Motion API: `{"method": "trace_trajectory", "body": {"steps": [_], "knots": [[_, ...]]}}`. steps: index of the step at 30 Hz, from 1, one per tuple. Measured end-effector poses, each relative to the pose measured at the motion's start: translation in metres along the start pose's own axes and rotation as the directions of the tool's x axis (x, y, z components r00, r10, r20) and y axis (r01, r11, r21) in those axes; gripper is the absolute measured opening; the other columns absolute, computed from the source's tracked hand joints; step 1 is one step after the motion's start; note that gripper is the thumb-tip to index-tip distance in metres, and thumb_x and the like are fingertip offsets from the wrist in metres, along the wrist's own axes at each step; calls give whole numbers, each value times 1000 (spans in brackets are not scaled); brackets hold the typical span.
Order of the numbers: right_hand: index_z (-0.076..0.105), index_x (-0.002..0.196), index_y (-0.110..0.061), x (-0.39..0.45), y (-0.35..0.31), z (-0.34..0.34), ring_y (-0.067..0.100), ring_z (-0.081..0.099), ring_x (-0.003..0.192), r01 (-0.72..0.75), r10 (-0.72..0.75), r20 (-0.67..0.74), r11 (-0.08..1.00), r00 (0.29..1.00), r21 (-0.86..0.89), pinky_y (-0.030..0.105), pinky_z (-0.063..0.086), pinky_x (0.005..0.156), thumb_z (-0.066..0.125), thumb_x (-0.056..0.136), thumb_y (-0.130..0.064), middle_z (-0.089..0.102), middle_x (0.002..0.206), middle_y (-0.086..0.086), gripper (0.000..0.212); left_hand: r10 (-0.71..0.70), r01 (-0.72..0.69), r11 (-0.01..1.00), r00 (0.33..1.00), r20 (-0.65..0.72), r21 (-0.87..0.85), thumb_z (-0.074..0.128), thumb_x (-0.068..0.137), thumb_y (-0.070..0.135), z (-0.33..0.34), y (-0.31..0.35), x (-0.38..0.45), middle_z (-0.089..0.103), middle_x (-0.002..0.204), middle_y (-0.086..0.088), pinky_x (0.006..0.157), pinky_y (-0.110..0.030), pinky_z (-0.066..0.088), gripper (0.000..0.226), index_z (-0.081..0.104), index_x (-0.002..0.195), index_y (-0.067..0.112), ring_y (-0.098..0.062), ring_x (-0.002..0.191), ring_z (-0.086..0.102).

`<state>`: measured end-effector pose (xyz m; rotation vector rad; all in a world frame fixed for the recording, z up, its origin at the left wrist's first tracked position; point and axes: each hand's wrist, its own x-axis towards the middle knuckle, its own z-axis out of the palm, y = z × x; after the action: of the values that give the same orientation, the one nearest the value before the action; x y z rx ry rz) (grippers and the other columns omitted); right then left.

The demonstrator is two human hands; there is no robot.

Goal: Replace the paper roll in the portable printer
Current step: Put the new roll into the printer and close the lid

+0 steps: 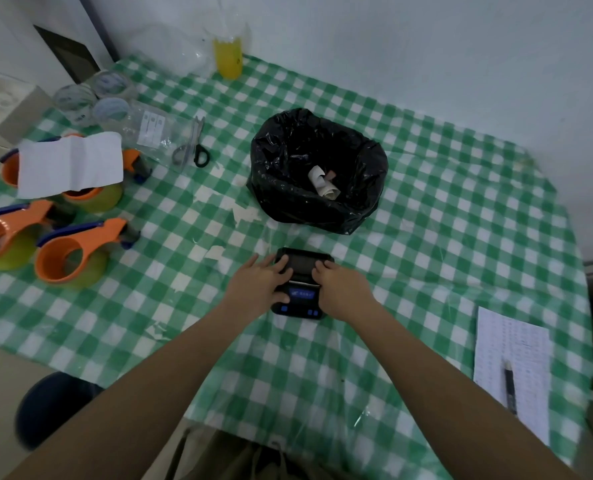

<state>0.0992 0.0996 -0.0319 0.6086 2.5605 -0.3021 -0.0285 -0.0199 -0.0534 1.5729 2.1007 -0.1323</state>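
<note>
portable printer: black, flat on the green-and-white checked tablecloth, near the middle of the near half, lit blue display facing up. left hand flat over its left side, fingers spread, fingertips on the lid, thumb down at the near left corner; pressing more than grasping, palm open. right hand laid over the right side likewise, fingers on the lid's right edge, not clenched. lid down or nearly so, thin pale strip showing at the slot; can't tell whether latched. black bin bag just beyond, open, curled paper scraps inside. orange tape dispensers well off to the left, one under a white sheet. scissors beyond those. printed sheet with pen lying on it at the near right. yellow bottle at the far edge.
</note>
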Motion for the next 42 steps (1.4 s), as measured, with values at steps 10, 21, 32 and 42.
{"method": "trace_trajectory", "body": {"steps": [10,21,32,42], "knots": [[48,129,-10,5,-10,2,22,46,126,-65,64,-10,990,998,-124,37,49,86,51,87,-16,48,138,7,42,-67,74,993,995,78,-94,49,90,45,-3,-1,1,9,160,9,120,-45,8,59,29,144,30,-17,147,13],[64,112,-16,-15,0,42,15,37,137,23,140,-324,892,936,452,24,32,107,58,91,-24,46,145,-1,24,-283,83,540,955,-88,-837,69,80,7,35,8,-20,24,156,-4,117,-36,29,74,31,144,12,-20,143,28],[71,85,-5,4,-2,40,24,58,106,25,181,-479,920,859,392,34,46,88,58,87,-12,66,109,7,15,-260,118,604,964,-54,-788,64,83,5,37,11,-16,12,159,-1,112,-39,37,79,20,148,16,-21,143,28],[68,99,-13,1,2,40,19,61,101,22,224,-459,882,859,472,22,42,80,63,85,-23,67,110,1,17,-251,148,692,967,-44,-707,64,84,10,33,10,-19,14,159,2,111,-34,36,80,18,148,20,-20,141,31]]}}
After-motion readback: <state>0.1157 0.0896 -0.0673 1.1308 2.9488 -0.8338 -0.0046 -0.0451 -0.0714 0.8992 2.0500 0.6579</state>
